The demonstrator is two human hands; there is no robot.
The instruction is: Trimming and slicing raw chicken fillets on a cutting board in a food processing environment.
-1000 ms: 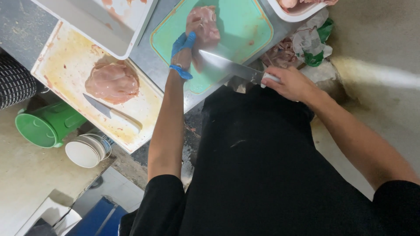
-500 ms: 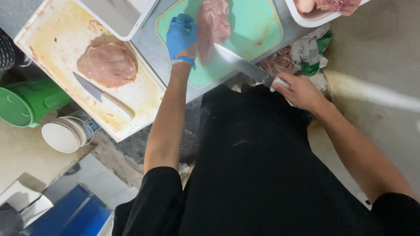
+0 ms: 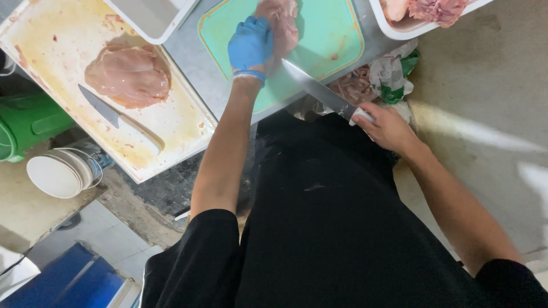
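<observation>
My left hand (image 3: 250, 45), in a blue glove, presses on a piece of raw chicken (image 3: 281, 23) lying on a green cutting board (image 3: 334, 34). My right hand (image 3: 385, 125) is bare and grips the white handle of a long knife (image 3: 317, 88). Its blade points toward the meat, with the tip close to my gloved hand.
A stained white cutting board (image 3: 68, 51) to the left carries another flat piece of raw chicken (image 3: 128, 74) and a second knife (image 3: 117, 120). A white tray (image 3: 151, 17) stands behind it, and a white tub of meat (image 3: 425, 14) at the top right. A green bucket (image 3: 25, 122), stacked white containers (image 3: 60, 174) and crumpled bags (image 3: 388, 74) sit lower.
The view has shifted so the boards sit higher and further right. My gloved hand stays on the chicken, and the knife blade has swung closer to it.
</observation>
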